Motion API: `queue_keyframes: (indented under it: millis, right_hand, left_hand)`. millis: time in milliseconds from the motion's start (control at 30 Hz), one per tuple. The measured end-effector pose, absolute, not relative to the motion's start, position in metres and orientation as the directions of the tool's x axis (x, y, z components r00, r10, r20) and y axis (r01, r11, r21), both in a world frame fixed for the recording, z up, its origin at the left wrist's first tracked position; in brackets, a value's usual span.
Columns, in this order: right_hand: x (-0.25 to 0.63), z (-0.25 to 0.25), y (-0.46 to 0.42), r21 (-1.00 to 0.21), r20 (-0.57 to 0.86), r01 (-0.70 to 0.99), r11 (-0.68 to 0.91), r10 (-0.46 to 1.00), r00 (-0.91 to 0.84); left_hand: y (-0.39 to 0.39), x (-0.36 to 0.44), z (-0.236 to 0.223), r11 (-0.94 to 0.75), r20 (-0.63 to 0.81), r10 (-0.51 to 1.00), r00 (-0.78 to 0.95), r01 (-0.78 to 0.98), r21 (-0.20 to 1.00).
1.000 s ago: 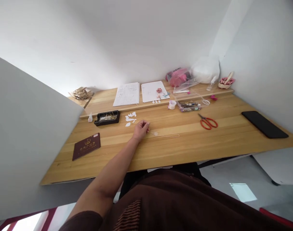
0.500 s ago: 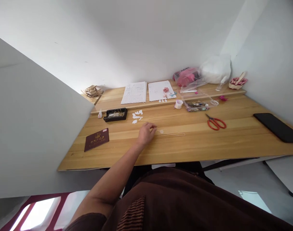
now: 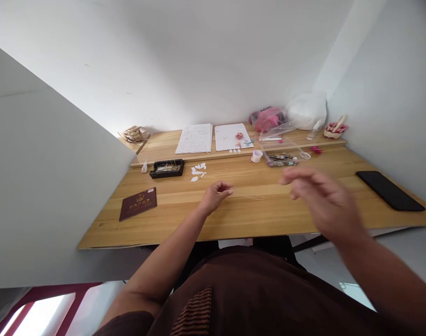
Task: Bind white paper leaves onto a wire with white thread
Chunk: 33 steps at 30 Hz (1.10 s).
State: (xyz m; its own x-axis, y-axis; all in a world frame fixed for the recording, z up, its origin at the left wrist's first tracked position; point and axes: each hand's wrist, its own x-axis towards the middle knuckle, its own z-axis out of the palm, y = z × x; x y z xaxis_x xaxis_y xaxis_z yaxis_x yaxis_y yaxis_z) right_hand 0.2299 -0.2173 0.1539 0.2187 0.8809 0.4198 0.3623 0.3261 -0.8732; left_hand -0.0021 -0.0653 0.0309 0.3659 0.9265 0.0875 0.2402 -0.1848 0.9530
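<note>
My left hand (image 3: 216,197) rests low over the middle of the wooden table, thumb and fingertips closed on a thin pale thread (image 3: 250,196). The thread runs off to the right in a narrow loop on the tabletop. My right hand (image 3: 325,205) is raised over the right part of the table, blurred by motion, its thumb and fingers slightly curled and apart. Nothing shows between them. Beyond my left hand lie several white leaf-shaped cutouts (image 3: 198,171). The red-handled scissors seen earlier are hidden behind my right hand.
A black tray (image 3: 166,169), a glue bottle (image 3: 145,167) and a maroon card (image 3: 138,204) are on the left. Farther back stand a thread spool (image 3: 257,156) and a clear box (image 3: 281,159). Papers (image 3: 195,138) lie on the raised shelf; a black phone (image 3: 389,190) lies right.
My right hand has come into view from the right, over where the scissors lay. My left hand stays near the same spot at the thread's end. The view has shifted slightly.
</note>
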Motion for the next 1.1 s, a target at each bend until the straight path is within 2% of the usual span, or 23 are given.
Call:
queue_keyframes:
  millis: [100,233,400,567,733,867,1100]
  right_hand:
    - [0.21,0.121,-0.192,-0.954,0.229,0.227,0.198,0.966,0.118]
    - [0.182,0.093,-0.168,-0.981,0.157,0.117,0.158,0.987,-0.018]
    - [0.171,0.087,-0.161,-0.999,-0.021,0.035,-0.017,0.992,-0.124]
    - [0.172,0.075,-0.16,-1.0,-0.03,0.007,-0.029,0.992,-0.121]
    - [0.177,0.074,-0.164,-0.999,-0.007,-0.036,-0.011,0.996,-0.089]
    - [0.185,0.079,-0.167,-0.993,-0.012,-0.114,-0.012,1.0,0.005]
    - [0.199,0.099,-0.159,-0.932,-0.123,-0.353,-0.085,0.988,0.089]
  left_hand:
    - [-0.083,-0.007,0.047,-0.146,0.09,0.915,0.393,0.113,0.983]
    - [-0.104,-0.009,0.07,-0.059,0.121,0.901,0.417,-0.159,0.986]
    - [-0.115,-0.014,0.082,-0.084,0.174,0.92,0.351,-0.257,0.963]
    - [-0.115,-0.016,0.076,-0.07,0.192,0.931,0.311,-0.364,0.929]
    - [-0.114,-0.016,0.074,-0.126,0.223,0.945,0.238,-0.366,0.922]
    - [-0.113,-0.018,0.072,-0.134,0.208,0.962,0.177,-0.357,0.925]
    - [-0.108,-0.015,0.056,0.083,-0.008,0.977,0.213,-0.345,0.935]
